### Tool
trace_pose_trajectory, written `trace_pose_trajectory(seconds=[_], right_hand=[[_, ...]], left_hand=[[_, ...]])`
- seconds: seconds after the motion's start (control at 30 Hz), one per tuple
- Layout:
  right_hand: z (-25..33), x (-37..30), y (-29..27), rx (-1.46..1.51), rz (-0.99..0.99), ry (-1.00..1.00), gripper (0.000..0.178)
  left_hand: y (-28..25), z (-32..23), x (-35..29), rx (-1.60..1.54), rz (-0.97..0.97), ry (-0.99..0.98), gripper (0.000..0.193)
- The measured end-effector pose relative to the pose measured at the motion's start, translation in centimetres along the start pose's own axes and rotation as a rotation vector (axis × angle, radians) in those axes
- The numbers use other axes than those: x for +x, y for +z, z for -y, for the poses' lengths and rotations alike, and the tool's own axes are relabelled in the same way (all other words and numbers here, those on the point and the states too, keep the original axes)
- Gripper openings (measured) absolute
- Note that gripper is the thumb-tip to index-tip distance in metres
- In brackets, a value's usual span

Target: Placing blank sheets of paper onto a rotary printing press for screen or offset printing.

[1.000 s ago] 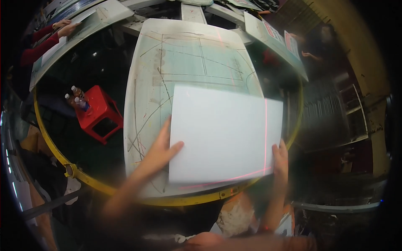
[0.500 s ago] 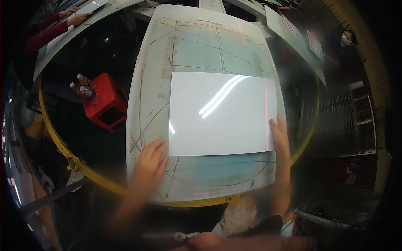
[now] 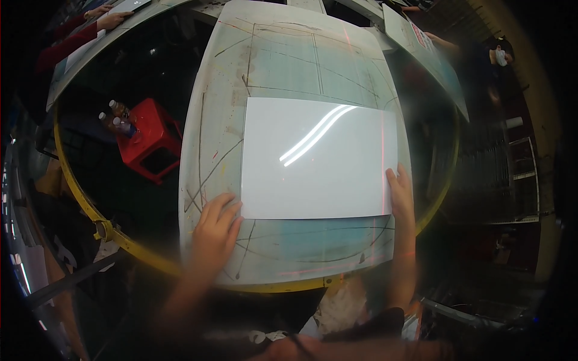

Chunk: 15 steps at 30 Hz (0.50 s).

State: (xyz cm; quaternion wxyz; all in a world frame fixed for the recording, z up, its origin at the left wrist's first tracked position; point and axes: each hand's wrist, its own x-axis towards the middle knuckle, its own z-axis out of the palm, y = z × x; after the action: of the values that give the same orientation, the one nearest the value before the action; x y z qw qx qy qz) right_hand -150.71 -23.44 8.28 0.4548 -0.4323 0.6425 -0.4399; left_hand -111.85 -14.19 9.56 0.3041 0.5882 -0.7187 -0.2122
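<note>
The board [image 3: 211, 138] is running up mid-frame; at centre, the sheet [image 3: 313, 180] is lying on it, long axis crosswise. The left hand [image 3: 214, 230], loosely spread, is touching its left edge; the right hand [image 3: 402, 194], grip unclear, its right.

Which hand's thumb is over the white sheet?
The right hand: its thumb overlaps the white sheet at the right edge. The left hand has its thumb outside the lower-left corner.
</note>
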Motion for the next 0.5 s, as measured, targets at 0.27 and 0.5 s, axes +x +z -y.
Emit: trace_pose_trajectory(seconds=[0.27, 0.5], right_hand=[[-0.41, 0.19, -0.14, -0.033, 0.003, 0.015, 0.035], [-0.36, 0.21, -0.01, -0.042, 0.044, 0.001, 0.033]], left_hand=[[-0.02, -0.21, -0.09, 0.015, -0.034, 0.024, 0.027], [0.19, -0.17, -0.12, 0.006, -0.008, 0.001, 0.027]])
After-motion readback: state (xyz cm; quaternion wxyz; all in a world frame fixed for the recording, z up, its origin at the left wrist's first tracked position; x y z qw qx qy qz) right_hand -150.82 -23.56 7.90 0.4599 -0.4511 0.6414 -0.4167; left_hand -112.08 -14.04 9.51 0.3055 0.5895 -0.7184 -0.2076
